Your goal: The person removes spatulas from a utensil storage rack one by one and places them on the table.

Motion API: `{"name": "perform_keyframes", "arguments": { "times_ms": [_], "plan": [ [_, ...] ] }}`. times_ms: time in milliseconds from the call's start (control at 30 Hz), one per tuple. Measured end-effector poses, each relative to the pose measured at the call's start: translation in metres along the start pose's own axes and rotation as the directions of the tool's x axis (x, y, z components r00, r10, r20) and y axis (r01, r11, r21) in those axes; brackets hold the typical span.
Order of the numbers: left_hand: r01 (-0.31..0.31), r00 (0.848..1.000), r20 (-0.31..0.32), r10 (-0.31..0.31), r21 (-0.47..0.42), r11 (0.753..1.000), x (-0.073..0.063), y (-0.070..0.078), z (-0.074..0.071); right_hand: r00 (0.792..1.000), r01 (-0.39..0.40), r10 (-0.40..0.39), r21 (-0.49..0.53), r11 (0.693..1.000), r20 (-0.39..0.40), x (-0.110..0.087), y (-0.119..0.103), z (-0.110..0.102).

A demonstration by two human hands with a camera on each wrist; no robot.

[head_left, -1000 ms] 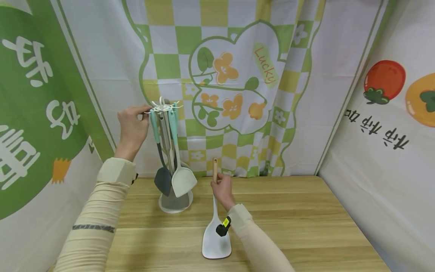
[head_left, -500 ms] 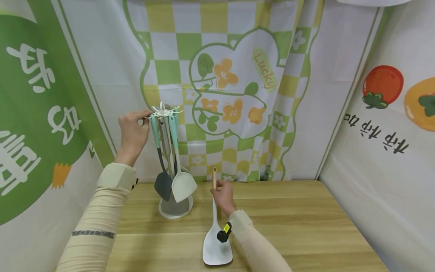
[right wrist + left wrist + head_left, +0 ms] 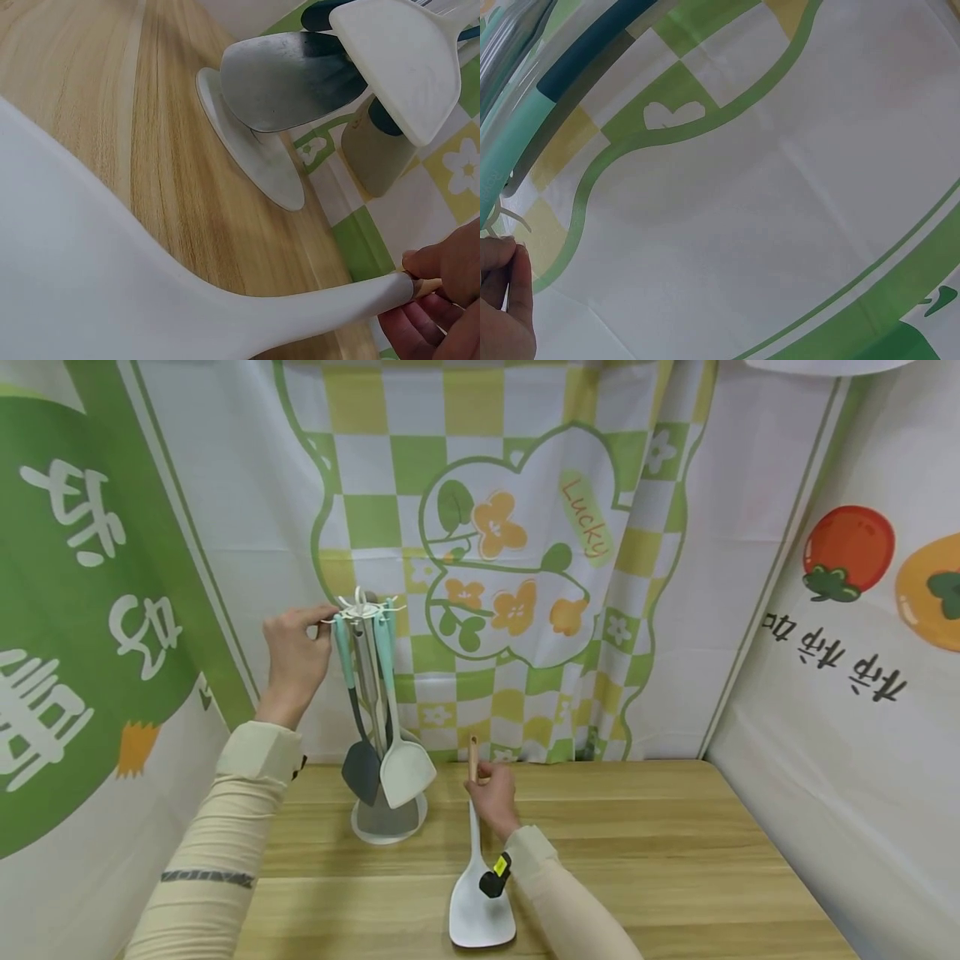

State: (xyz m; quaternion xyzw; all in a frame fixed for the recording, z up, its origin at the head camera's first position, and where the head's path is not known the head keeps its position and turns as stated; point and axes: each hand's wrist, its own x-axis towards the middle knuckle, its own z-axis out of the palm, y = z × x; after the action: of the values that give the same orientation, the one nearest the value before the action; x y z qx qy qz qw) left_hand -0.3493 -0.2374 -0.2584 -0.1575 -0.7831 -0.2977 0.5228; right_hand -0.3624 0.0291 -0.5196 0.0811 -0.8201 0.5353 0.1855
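Observation:
In the head view, my left hand (image 3: 295, 652) pinches an arm of the white hook ring (image 3: 361, 609) on top of a utensil rack. In the left wrist view, its fingertips meet at a pale hook (image 3: 514, 218), beside a teal handle (image 3: 521, 142). My right hand (image 3: 493, 797) grips the wooden handle of a white spatula (image 3: 474, 920) to the rack's right. The handle points to the back curtain and the wide blade toward me. In the right wrist view, the blade (image 3: 112, 262) fills the lower left; whether it touches the table I cannot tell.
From the rack hang a white turner (image 3: 407, 772), a dark turner (image 3: 361, 773) and a metal turner (image 3: 289, 86). The round rack base (image 3: 386, 827) stands on the wooden table (image 3: 637, 860). A checked curtain (image 3: 517, 710) closes off the back, with printed cloth at both sides.
The scene has shifted a little lower in the head view as the camera tilted. Both hands keep their holds on the rack hook and the spatula.

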Motion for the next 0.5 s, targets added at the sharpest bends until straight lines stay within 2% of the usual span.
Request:
{"name": "perform_keyframes", "arguments": {
  "times_ms": [167,500],
  "plan": [
    [0.008,1.000,0.000,-0.008,-0.009,1.000,0.0001,0.0020,-0.0002,1.000,-0.001,0.001,-0.032,1.000,0.009,-0.0005,0.0024,0.0001],
    [0.019,1.000,-0.001,-0.019,-0.022,1.000,-0.0010,0.0006,0.0004,0.997,-0.049,0.050,-0.026,0.998,0.051,-0.0039,0.0063,-0.0013]
  ]
}}
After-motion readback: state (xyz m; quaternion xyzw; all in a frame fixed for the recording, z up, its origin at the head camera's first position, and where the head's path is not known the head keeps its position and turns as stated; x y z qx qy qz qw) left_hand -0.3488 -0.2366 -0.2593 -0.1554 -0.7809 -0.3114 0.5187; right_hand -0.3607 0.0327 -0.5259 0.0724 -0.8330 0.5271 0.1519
